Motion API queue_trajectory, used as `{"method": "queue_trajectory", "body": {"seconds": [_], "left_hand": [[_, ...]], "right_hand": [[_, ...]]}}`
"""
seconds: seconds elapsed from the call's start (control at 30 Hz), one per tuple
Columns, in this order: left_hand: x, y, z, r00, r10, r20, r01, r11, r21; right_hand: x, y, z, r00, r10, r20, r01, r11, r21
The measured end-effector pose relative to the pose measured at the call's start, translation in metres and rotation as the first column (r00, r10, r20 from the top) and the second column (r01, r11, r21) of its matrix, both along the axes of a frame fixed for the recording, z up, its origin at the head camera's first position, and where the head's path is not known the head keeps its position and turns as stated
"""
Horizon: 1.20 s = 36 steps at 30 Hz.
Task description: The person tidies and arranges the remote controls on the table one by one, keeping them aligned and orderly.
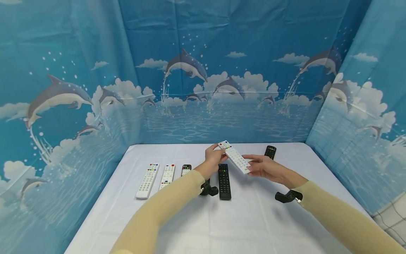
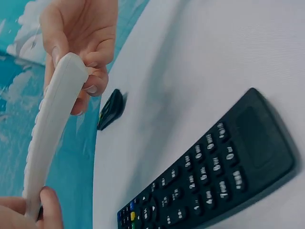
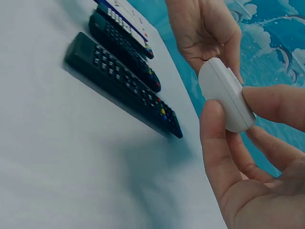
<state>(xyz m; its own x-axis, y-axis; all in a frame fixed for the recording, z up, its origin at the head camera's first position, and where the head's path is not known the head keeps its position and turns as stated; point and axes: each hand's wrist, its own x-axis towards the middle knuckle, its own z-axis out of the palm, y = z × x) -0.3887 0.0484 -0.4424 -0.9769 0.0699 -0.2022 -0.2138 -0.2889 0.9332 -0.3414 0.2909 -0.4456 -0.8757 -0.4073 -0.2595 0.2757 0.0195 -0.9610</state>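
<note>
A white remote control is held up above the table, slanting across between both hands. My left hand grips its far end, the one with coloured buttons. At the near end, my right hand pinches it between thumb and fingers, as the right wrist view shows on the remote's blunt white end. The left wrist view shows the white remote from its side. Below the hands a black remote lies on the table, apart from them. Behind the right hand lies a smaller black remote.
On the white-covered table, two white remotes and a black remote with a pale keypad lie to the left. Another black remote is mostly behind my left wrist in the head view. Dolphin-print curtains surround the table.
</note>
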Motion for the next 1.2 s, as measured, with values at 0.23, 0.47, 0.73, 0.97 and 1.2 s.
{"method": "queue_trajectory", "body": {"seconds": [0.23, 0.47, 0.73, 0.97, 1.2], "left_hand": [[0.026, 0.002, 0.001, 0.982, -0.187, 0.000, 0.186, 0.977, -0.108], [0.058, 0.006, 0.001, 0.922, -0.383, 0.049, 0.383, 0.924, 0.010], [0.081, 0.009, -0.004, 0.907, -0.407, 0.105, 0.391, 0.909, 0.148], [0.083, 0.014, -0.013, 0.895, -0.414, 0.165, 0.377, 0.901, 0.212], [0.084, 0.015, -0.021, 0.894, -0.404, 0.194, 0.349, 0.899, 0.264]], "right_hand": [[0.026, 0.001, -0.010, 0.998, 0.042, -0.047, -0.040, 0.998, 0.045], [0.047, 0.000, -0.015, 0.997, 0.035, -0.070, -0.029, 0.996, 0.083], [0.061, -0.012, -0.017, 0.997, -0.012, -0.072, 0.034, 0.952, 0.306], [0.066, -0.014, -0.024, 0.998, -0.034, -0.054, 0.050, 0.942, 0.333], [0.068, -0.015, -0.030, 0.997, -0.051, -0.052, 0.065, 0.939, 0.337]]}}
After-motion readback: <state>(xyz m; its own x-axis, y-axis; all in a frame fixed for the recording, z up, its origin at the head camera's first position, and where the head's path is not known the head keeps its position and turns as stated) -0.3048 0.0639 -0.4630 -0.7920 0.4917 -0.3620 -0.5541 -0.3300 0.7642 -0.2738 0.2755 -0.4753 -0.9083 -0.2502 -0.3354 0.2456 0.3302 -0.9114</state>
